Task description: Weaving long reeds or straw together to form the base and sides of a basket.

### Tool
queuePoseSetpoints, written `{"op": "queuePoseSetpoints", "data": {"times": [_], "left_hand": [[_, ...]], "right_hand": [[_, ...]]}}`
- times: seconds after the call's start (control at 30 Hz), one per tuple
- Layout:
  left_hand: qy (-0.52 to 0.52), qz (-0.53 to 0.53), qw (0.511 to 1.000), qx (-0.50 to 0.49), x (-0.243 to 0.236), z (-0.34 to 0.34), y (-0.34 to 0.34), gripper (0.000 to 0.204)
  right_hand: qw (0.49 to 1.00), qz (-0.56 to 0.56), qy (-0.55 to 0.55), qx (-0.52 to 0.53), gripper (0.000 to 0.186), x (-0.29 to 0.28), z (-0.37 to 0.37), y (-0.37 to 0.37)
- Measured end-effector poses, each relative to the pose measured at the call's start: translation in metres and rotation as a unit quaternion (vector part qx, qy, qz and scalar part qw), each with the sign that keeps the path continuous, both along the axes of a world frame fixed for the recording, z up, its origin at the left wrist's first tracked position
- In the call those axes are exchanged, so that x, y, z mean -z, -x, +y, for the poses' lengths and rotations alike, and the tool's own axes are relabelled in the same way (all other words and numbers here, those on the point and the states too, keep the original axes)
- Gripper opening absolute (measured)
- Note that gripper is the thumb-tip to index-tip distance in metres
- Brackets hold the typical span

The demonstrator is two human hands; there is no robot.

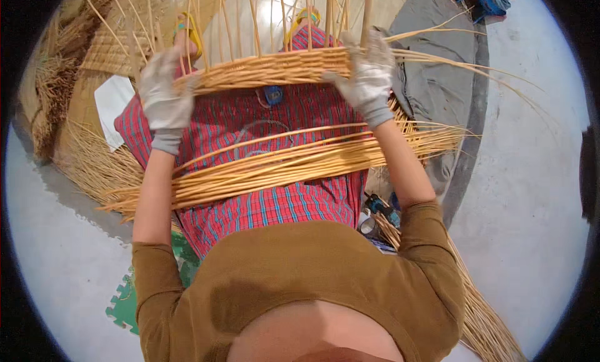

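Observation:
A woven wicker band (pixel 262 67) with tall upright stakes spans the area beyond my lap, long loose rod ends trailing from its right side. My left hand (pixel 164 87), in a white and grey knit glove, grips its left end. My right hand (pixel 365 77), gloved alike, is closed on its right end, beside a thicker stake. Across the red plaid cloth (pixel 269 209) on my lap lies a bundle of pale rods (pixel 281 162), under my forearms. A small blue object (pixel 273 95), too small to name, sits just below the band.
Brown fibre bundles (pixel 47 96) and a white sheet (pixel 112 112) lie at left, a green foam mat (pixel 125 299) at lower left. A grey cloth (pixel 450 112), small tools (pixel 381 209) and more rods (pixel 481 306) lie at right, coloured items (pixel 490 2) at top right.

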State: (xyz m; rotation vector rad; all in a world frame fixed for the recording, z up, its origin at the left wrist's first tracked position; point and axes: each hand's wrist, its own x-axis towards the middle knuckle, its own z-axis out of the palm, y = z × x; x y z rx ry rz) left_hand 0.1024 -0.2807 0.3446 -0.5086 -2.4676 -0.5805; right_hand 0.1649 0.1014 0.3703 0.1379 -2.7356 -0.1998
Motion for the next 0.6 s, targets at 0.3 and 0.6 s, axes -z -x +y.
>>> {"op": "queuePoseSetpoints", "data": {"times": [0.3, 0.6], "left_hand": [[0.235, -0.216, 0.938, 0.137, 0.016, 0.133, 0.017, 0.085], [0.200, -0.163, 0.952, 0.161, 0.032, 0.128, 0.038, 0.058]], "right_hand": [[0.994, -0.027, 0.014, -0.105, 0.095, 0.054, -0.068, 0.029], [0.997, -0.024, 0.017, -0.064, 0.093, 0.061, -0.084, 0.041]]}}
